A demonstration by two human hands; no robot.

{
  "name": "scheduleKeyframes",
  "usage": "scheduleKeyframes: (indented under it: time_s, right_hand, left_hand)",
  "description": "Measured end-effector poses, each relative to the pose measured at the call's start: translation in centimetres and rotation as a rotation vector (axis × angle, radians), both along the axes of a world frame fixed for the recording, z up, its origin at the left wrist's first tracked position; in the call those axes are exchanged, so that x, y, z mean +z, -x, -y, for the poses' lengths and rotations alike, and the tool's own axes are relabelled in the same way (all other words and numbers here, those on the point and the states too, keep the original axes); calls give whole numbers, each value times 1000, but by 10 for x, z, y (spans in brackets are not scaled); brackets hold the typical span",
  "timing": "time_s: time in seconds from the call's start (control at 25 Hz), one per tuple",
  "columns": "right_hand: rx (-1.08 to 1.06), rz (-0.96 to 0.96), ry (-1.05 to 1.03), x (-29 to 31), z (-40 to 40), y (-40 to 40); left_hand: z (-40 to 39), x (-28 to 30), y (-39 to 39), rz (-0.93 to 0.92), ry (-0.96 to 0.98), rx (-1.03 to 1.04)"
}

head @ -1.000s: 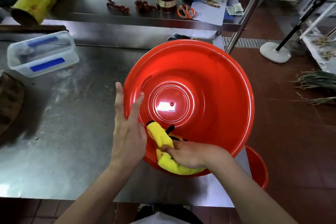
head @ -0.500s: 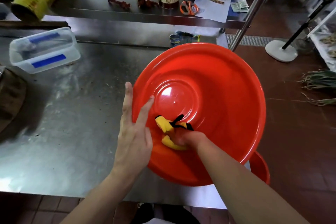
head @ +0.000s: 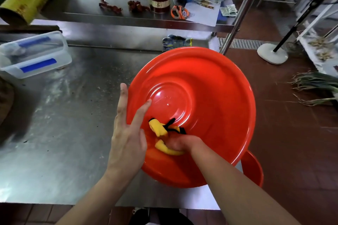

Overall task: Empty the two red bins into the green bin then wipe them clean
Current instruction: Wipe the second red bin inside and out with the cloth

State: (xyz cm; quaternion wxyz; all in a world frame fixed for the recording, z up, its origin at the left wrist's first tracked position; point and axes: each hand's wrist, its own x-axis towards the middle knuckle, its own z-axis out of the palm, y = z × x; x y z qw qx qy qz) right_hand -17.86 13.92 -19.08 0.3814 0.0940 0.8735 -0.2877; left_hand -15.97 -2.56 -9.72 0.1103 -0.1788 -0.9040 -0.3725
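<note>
Red bin [head: 210,97] sits at counter [head: 64,151] front-right corner, overhanging the edge, tipped toward the person, interior empty. L hand [head: 128,137] flat, fingers straight, bracing the bin's left rim. R hand [head: 180,144] inside, fingers curled round yellow cloth [head: 161,129], pressed to bin wall. Second red bin [head: 253,168] partly visible below counter edge; condition n/k. Green bin not in view. Judgement: emptying appears done for this bin; wiping underway, 2nd bin pending.
</note>
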Motion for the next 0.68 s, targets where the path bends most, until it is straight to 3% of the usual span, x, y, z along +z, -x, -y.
scheduleKeyframes:
  time_s: [0.36,0.68]
  right_hand:
    - [48,53,13,62,0,-54]
    - [64,124,-36,69,-3,-60]
  left_hand:
    - [16,-1,19,18,-5,-16]
    - [22,7,30,37,28,-99]
